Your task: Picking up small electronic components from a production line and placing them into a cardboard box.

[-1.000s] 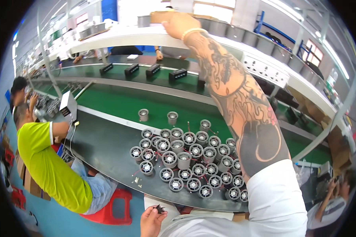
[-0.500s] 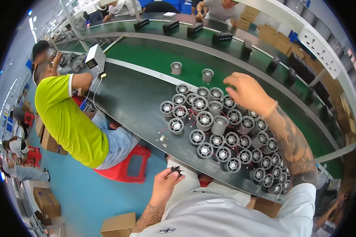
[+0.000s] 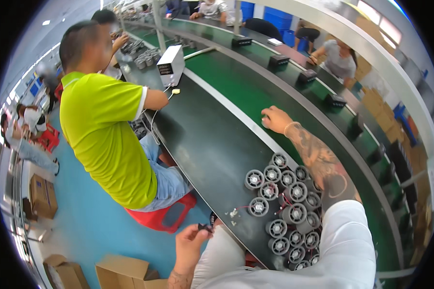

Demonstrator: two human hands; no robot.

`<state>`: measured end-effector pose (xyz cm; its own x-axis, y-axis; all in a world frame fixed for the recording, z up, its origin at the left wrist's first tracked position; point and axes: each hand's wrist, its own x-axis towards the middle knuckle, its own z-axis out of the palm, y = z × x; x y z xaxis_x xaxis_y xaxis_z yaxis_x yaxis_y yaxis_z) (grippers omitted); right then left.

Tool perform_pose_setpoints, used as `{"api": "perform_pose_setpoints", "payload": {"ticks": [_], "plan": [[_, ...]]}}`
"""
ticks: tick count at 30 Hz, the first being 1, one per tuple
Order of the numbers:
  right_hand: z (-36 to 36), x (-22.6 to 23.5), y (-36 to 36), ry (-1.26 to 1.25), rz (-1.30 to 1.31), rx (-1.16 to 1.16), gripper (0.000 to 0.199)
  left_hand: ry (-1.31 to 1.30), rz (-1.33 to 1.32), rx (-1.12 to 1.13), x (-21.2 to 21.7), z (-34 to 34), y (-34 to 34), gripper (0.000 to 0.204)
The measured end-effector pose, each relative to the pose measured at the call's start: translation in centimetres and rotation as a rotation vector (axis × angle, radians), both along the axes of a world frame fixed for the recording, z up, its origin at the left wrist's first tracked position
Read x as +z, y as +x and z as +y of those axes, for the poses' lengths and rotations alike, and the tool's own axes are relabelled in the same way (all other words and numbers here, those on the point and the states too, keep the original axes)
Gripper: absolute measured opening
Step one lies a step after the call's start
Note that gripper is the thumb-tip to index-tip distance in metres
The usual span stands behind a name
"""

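My left hand [image 3: 190,243] is closed in a pinch, low in front of the bench and above my lap. It holds a small black finned piece [image 3: 205,227], like a little fan wheel. My right hand [image 3: 276,120] reaches out over the green belt with its fingers curled downward; whatever lies under or between them is hidden. Below it on the dark bench stands a cluster of grey round fan housings [image 3: 294,213], with spoked ends, pale centres and red wires. My right arm covers part of the cluster.
A person in a yellow-green shirt [image 3: 106,139] sits close on my left on a red stool [image 3: 166,216]. Ahead stands a white box-shaped device [image 3: 171,65] with a cable. Black boxes [image 3: 279,60] line the far conveyor. White scraps [image 3: 233,213] lie near the bench edge. An open carton [image 3: 123,269] sits on the floor.
My view has swung left, so the housings appear lower and farther right. My right hand has reached farther out. The two grey housings on the belt no longer show. My left hand keeps its black piece.
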<state>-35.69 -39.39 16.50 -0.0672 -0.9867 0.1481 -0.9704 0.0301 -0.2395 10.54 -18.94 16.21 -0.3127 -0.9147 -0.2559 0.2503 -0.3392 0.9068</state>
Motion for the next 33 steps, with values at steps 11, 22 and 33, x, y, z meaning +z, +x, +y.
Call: {"api": "perform_pose_setpoints", "payload": {"ticks": [11,22,33], "plan": [[9.4,13.3,16.1,0.306,-1.541,0.124,0.048,-0.907,-0.121,-0.112,9.0,-11.7,-10.9,0.020],[13.6,16.1,18.4,0.274,-1.214,0.008,0.047,-1.020,-0.019,-0.087,8.9,-10.3,-9.8,0.027],[15.0,17.8,19.9,0.264,-1.172,0.054,0.047,-1.069,-0.082,-0.041,11.0,-9.2,-8.5,0.021]]}}
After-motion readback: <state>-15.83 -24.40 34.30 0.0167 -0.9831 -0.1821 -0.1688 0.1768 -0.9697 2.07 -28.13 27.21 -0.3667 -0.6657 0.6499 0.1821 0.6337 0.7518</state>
